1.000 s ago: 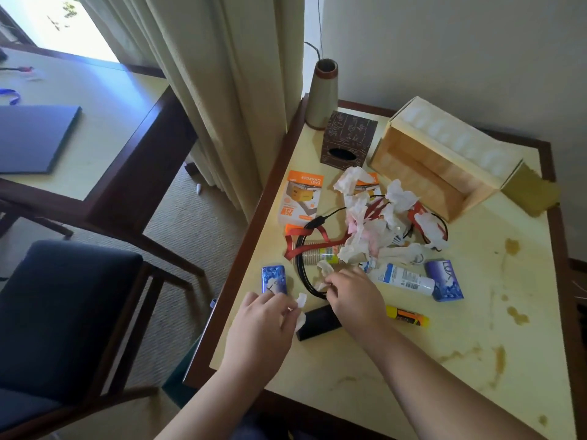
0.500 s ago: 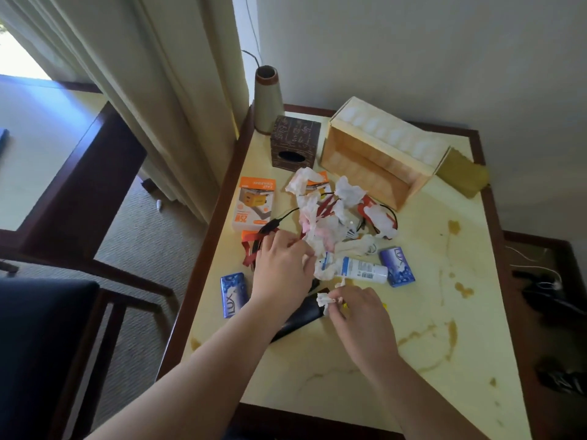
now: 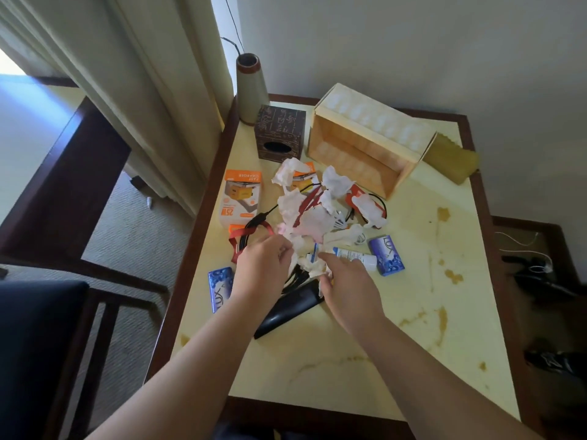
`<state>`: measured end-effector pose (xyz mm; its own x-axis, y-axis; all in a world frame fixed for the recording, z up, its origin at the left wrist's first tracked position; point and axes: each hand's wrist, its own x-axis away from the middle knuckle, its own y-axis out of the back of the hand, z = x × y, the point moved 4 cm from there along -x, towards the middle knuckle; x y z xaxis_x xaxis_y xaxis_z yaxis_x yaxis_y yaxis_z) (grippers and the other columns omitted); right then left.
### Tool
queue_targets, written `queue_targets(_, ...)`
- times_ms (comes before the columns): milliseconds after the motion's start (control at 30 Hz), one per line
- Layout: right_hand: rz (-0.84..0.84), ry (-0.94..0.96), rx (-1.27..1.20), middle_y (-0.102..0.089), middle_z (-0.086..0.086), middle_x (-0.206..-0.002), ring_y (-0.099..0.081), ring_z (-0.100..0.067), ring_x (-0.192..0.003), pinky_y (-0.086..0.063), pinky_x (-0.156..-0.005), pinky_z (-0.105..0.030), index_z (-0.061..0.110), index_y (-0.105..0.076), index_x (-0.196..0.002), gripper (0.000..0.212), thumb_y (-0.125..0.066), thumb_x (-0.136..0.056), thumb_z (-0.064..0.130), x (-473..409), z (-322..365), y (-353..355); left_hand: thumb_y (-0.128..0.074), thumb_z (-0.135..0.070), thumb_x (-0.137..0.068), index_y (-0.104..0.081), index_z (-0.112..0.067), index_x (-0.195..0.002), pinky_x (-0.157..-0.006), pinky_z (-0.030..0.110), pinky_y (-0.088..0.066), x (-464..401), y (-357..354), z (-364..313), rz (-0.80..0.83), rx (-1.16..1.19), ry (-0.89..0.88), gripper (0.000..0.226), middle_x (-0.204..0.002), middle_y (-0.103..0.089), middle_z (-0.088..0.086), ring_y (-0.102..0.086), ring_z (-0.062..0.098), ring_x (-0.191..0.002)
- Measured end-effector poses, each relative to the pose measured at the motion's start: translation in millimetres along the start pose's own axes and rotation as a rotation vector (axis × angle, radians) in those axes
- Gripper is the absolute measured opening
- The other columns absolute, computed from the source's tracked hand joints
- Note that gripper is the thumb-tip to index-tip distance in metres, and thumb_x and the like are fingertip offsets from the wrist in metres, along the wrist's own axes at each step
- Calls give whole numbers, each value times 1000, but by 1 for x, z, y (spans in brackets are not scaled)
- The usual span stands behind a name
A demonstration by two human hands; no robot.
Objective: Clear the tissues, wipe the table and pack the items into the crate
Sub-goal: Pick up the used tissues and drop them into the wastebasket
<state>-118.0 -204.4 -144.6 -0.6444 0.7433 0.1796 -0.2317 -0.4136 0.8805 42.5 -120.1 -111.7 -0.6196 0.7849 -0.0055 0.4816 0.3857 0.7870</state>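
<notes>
Head view: both hands' grip pinches tissues [image 3: 313, 217]; crate [image 3: 365, 147] holds nothing.

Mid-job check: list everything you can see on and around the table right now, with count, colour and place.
crumpled tissues: several, white and pinkish, table centre
crate: one, light wood, on its side, far edge
tissue box: one, dark brown, left of crate
charger box: one fully seen, orange-white, left edge
soap boxes: two, blue, either side of hands
tube: one, white, beside right soap
cloth: one, yellow, behind crate
stains: several, brown, right and near side
left hand: on tissues
right hand: gripping tissue
</notes>
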Motion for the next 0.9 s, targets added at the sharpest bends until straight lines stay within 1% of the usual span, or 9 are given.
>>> queue_targets(100, 65, 13, 99, -67, -1, -110, -52, -27, -112, -51, -85, -39, 30, -53, -146, 44, -52, -103, 22, -9, 0, -7, -76, -18, -93, -77, -18, -96, -67, 15, -44, 23, 14, 8, -5, 45, 18, 3, -88, -70, -11, -62, 8, -77)
queue_targets(200, 155, -16, 181, -65, -2, -117, -51, -26, -117, -51, -89, -39, 29, -56, -139, 38, -47, -104, 20, -15, -1, -14, -75, -23, -94, -76, -24, -97, -70, 9, -39, 50, 26, 19, 16, 80, 67, 3, -89, -68, -17, -60, 1, -79)
queue_targets(267, 169, -30, 203, -65, -2, -114, -51, -26, -114, -51, -87, -40, 27, -60, -131, 32, -47, -104, 17, -17, -1, -16, -76, -25, -94, -75, -26, -97, -71, 14, -44, 66, 35, 26, -2, 78, 68, 4, -90, -68, -18, -61, 0, -81)
queue_targets(367, 85, -27, 164, -66, -1, -102, -53, -25, -105, -51, -78, -41, 22, -66, -112, 18, -52, -102, 19, -16, 1, -14, -80, -23, -91, -77, -24, -96, -72, 30, -56, 86, 48, 36, -66, 102, 62, 6, -92, -70, -15, -65, 4, -83)
queue_targets(433, -14, -17, 119, -65, -1, -94, -53, -25, -97, -50, -72, -41, 19, -67, -107, 13, -56, -101, 21, -12, 7, -7, -82, -21, -89, -78, -22, -94, -71, 34, -58, 97, 56, 40, -105, 113, 42, 7, -91, -71, -13, -67, 6, -82)
queue_targets(567, -196, 95, -4, -68, 0, -98, -55, -22, -96, -52, -71, -39, 18, -71, -111, 15, -62, -100, 20, 7, 32, 10, -86, -16, -85, -78, -22, -93, -68, 24, -55, 117, 74, 45, -185, 102, 35, 13, -87, -69, -18, -62, -2, -80)
queue_targets(733, -238, 259, -120, -68, 6, -106, -58, -14, -103, -52, -83, -30, 18, -72, -117, 20, -65, -99, 17, 43, 83, 15, -84, -18, -86, -78, -21, -102, -76, 9, -49, 142, 99, 54, -305, 140, 54, 18, -89, -70, -19, -64, -5, -84)
queue_targets(833, -232, 353, -160, -69, 5, -107, -59, -12, -106, -47, -88, -23, 17, -72, -118, 20, -64, -99, 18, 60, 115, 5, -83, -19, -88, -77, -19, -115, -75, 24, -57, 161, 116, 66, -370, 137, 80, 28, -90, -71, -16, -66, 3, -80)
queue_targets(900, -215, 414, -176, -68, 6, -105, -59, -12, -103, -44, -87, -19, 17, -73, -117, 20, -64, -99, 19, 71, 136, -6, -82, -18, -89, -79, -16, -114, -73, 30, -59, 177, 126, 78, -405, 131, 66, 25, -92, -72, -12, -67, 5, -79)
